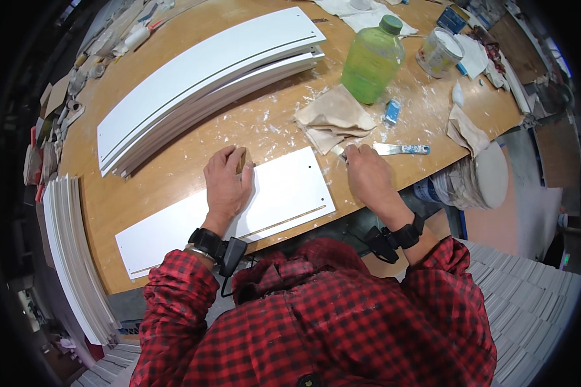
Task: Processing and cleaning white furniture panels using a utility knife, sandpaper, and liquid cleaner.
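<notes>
A long white panel [284,184] lies at the table's near edge, with a groove along its near side and small dark holes at its right end. My left hand [228,184] rests on its far edge, fingers curled round a small brown block [241,160]. Just off the panel's right end, my right hand [372,175] is closed, fingertips down by the table. A small pale tip shows at those fingers, too little to name. Right beside it lies a putty knife [403,149] with a blue-and-white handle. A folded beige cloth [336,116] is beyond the hand.
Stacked white panels [206,77] stand at the back left, more panels [77,258] at the left edge. Behind the cloth are a green bottle [372,61], a small blue block [392,112] and an open can [440,53]. A bucket [490,174] sits past the table's right edge.
</notes>
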Demonstrator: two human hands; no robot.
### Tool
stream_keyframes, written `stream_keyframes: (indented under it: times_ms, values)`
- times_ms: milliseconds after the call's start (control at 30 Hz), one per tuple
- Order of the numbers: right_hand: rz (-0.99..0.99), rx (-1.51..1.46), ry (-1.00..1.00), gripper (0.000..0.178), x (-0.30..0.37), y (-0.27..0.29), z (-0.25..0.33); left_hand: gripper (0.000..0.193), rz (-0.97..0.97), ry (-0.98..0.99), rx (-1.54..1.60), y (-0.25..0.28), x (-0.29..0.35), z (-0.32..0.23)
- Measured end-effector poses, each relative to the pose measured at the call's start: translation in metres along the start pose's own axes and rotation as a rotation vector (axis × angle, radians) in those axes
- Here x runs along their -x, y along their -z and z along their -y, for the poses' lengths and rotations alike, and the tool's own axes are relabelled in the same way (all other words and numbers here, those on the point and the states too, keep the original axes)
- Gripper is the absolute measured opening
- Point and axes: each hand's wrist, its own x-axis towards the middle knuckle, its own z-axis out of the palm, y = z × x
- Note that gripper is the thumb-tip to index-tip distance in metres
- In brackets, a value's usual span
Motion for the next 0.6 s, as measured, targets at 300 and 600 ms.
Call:
stream_keyframes:
  times_ms: [300,600]
  values:
    - [0.052,-0.06,0.018,0.01,0.007,-0.004,0.001,0.033,0.021,-0.14,0.054,0.014,0.009,0.019]
    - [-0.24,-0.342,-0.176,0.017,0.003,-0.021,0.064,0.049,-0.014,-0.024,-0.14,0.111,0.119,0.152]
